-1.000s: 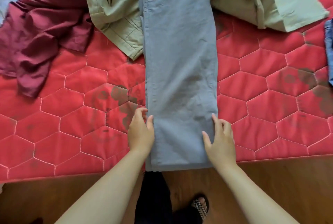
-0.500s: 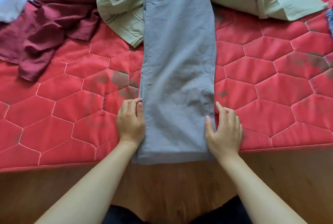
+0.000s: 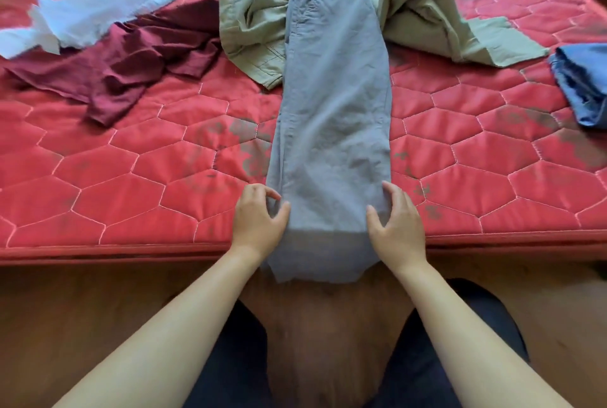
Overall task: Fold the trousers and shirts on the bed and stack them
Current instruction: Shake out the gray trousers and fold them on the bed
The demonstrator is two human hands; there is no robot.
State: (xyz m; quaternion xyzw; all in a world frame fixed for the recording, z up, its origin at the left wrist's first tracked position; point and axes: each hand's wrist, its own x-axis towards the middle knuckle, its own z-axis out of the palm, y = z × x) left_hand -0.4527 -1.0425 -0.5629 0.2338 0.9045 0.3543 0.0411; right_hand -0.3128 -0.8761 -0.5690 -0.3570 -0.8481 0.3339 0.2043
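Observation:
Grey trousers [image 3: 335, 105] lie folded lengthwise down the middle of the red quilted bed [image 3: 131, 197], their hem hanging over the near edge. My left hand [image 3: 258, 218] pinches the left edge of the legs near the hem between thumb and fingers. On the opposite side my right hand [image 3: 395, 220] grips the right edge the same way. Olive green trousers [image 3: 253, 26] lie crumpled under the grey waistband. A maroon shirt [image 3: 131, 56] sits at the left, with a white garment [image 3: 108, 6] behind it.
A folded blue denim garment [image 3: 584, 85] lies at the right edge of the bed. Dark stains mark the mattress beside the trousers. Wooden floor [image 3: 82, 309] runs along the near side, and my dark-clothed legs show below.
My fingers have curled from flat pressing into a pinch on both edges of the grey trouser legs. The view has pulled back, showing more of the bed and the garments behind.

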